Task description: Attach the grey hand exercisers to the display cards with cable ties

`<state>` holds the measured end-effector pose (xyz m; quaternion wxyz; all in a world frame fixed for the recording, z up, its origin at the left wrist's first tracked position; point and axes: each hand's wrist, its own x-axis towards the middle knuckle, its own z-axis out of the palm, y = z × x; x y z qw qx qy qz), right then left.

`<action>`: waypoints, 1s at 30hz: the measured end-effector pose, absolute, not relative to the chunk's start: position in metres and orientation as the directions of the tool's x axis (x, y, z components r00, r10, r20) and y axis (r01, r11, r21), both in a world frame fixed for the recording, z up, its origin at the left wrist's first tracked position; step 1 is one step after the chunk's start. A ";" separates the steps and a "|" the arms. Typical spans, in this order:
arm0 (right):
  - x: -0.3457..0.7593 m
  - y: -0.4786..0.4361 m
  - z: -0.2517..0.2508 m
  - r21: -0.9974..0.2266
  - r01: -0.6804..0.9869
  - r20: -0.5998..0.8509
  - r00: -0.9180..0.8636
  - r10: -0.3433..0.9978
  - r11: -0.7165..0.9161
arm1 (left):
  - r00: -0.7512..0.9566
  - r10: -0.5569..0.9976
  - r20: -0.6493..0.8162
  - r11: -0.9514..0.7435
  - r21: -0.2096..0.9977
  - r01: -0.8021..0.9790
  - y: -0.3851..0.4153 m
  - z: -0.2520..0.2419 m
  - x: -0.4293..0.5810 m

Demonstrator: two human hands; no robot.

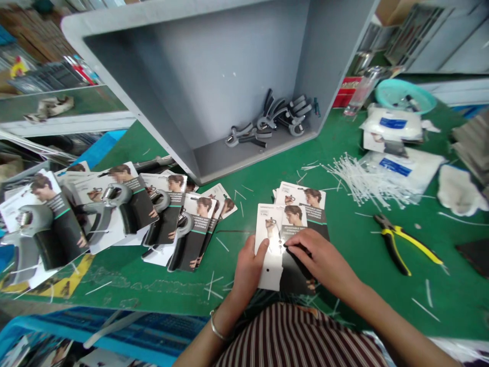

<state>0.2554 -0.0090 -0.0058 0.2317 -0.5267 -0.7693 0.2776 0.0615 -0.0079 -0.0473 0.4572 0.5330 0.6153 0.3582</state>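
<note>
Printed card [272,244] held above bench [382,285] near front edge, left hand [247,270] gripping it, thumb on face. Right hand [319,260]: fingers [296,243] clenched on dark piece [296,270] at card (piece partly hidden). Second card [305,196] just behind. Cable ties [367,181], yellow-handled pliers [401,244] toward right.

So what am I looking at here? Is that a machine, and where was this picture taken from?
No machine here, just a person's two bare hands. The picture comes from a camera worn on their head, looking forward and down. Their left hand and right hand hold a white printed card over a green workbench. To the left lie packaged hand grips; to the right are white plastic ties and yellow-handled pliers.
</note>
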 end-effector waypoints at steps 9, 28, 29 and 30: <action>0.237 -0.004 -0.015 -0.307 0.786 0.129 -0.523 0.842 0.536 | -0.013 0.984 -0.179 0.173 0.929 0.326 -0.010 -0.049 0.061; 0.236 -0.006 -0.030 -0.386 0.725 0.285 -0.495 0.821 0.571 | -0.003 0.904 -0.428 0.425 0.895 0.132 -0.036 -0.036 0.047; 0.234 -0.007 -0.026 -0.399 0.709 0.307 -0.494 0.813 0.581 | -0.026 0.912 -0.410 0.410 0.906 0.105 -0.033 -0.033 0.050; 0.232 -0.009 -0.021 -0.417 0.693 0.324 -0.492 0.809 0.588 | -0.035 0.920 -0.391 0.392 0.916 0.086 -0.029 -0.030 0.052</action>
